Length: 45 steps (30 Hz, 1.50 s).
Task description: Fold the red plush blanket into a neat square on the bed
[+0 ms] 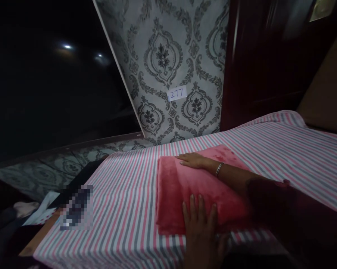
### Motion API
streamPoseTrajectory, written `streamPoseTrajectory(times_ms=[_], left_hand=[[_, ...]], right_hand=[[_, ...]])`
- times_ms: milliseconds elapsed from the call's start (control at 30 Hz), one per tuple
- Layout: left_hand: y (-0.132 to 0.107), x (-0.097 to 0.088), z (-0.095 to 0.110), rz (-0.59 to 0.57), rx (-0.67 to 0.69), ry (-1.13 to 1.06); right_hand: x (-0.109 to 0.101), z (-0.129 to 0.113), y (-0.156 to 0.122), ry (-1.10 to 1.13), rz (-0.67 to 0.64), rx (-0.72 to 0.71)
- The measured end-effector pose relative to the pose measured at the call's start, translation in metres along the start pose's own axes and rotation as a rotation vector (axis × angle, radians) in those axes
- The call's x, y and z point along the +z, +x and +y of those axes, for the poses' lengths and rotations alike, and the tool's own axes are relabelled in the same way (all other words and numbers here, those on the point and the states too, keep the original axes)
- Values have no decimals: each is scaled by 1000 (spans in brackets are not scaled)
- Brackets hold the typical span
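Note:
A folded red-pink plush blanket [169, 194] lies flat on the striped bed sheet [123, 201]. Across its far part rests my right hand [193, 160], palm down with the fingers stretched toward the blanket's far left corner. A silvery bangle [219, 169] circles that wrist, and a dark sleeve covers the arm above it. My left hand [200, 220] presses on the near edge of the blanket, its fingers spread and pointing away from me. Neither hand grips the cloth. My right forearm and sleeve hide part of the blanket's right side.
Beyond the bed is a grey patterned wall [162, 56] with a paper label [177, 93] reading 277. A large dark screen [53, 86] stands at left, a dark red door [258, 63] at right. A blurred-out item [77, 207] lies near the sheet's left edge.

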State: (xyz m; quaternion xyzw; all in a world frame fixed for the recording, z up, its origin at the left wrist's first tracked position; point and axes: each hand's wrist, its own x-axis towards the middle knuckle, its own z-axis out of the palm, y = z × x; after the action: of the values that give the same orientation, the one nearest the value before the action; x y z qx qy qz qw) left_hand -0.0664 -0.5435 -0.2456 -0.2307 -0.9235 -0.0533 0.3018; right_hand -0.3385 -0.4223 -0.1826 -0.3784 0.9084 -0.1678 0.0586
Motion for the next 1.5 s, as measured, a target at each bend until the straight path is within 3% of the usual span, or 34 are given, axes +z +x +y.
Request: streamPoseTrajectory(times_ms=[267,500,567,667,767,833,1000,1200,1500], left_hand=[[0,11,0,20,-14,-3],[3,-16,-3,-30,-9,-5],[3,-28,-12,-12,-22,-10],[-1,-38,-29,54,-119,6],[-12,-31,-39,78,-230,40],[-20,-21,-39,84,-258,53],[-28,-7,-36,103,-284,-7],[-29,-7,-41,74,-276,-6],[-33,-1,-44,67,-267,-7]], right_hand=[[12,2,7,-47,61,113],[-7,-25,4,-121,85,171],[-10,-42,-3,-115,124,56],[-2,-70,-20,-99,96,-259],[17,-90,-33,-96,-19,-489],[26,-94,-31,-96,-36,-534],[25,-84,6,-137,3,-402],[22,-72,58,-51,-77,-149],[26,-65,76,44,-37,25]])
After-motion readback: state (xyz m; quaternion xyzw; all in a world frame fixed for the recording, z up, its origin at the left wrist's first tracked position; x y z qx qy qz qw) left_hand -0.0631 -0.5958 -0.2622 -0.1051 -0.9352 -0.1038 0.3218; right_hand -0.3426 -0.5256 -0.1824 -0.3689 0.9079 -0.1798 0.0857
